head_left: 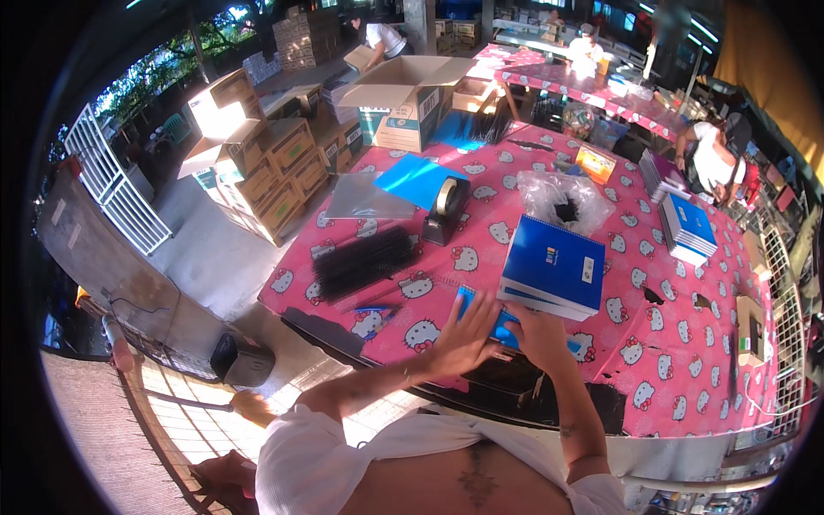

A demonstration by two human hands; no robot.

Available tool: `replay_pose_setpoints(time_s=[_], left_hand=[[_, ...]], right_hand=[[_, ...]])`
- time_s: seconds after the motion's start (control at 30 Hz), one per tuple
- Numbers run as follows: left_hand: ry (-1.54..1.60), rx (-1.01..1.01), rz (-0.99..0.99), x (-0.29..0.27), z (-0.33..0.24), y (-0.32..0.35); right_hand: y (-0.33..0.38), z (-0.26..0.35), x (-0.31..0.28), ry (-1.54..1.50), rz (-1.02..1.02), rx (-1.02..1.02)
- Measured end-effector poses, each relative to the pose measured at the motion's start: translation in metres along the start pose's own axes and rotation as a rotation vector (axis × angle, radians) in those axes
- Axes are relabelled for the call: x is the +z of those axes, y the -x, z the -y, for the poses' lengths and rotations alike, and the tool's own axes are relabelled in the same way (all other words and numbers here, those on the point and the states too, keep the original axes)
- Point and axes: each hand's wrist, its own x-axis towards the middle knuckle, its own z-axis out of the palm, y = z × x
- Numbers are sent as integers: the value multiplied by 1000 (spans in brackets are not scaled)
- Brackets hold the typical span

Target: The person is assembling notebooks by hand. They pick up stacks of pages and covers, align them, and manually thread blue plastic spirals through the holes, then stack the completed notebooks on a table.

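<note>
Two hands: both on one blue sheet (498, 328) at the counter (687, 378) edge.
Left hand (463, 336): fingers spread flat on it.
Right hand (534, 330): finger state unclear.
Notebook stack (554, 276): just behind the sheet.
Tape dispenser (445, 209): well beyond the sheet.

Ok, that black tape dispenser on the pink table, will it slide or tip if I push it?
The tape dispenser looks low and long-based, so it probably slides rather than tips. Its chunky black body suggests it is heavy for its size. The patterned tablecloth beneath looks smooth, so a firm push may move it easily.
</note>
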Motion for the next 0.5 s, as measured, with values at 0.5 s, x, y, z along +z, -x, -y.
replay_pose_setpoints(time_s=[0.5], left_hand=[[246,94,-90,-33,19,-48]], right_hand=[[86,-86,-20,-1308,-60,181]])
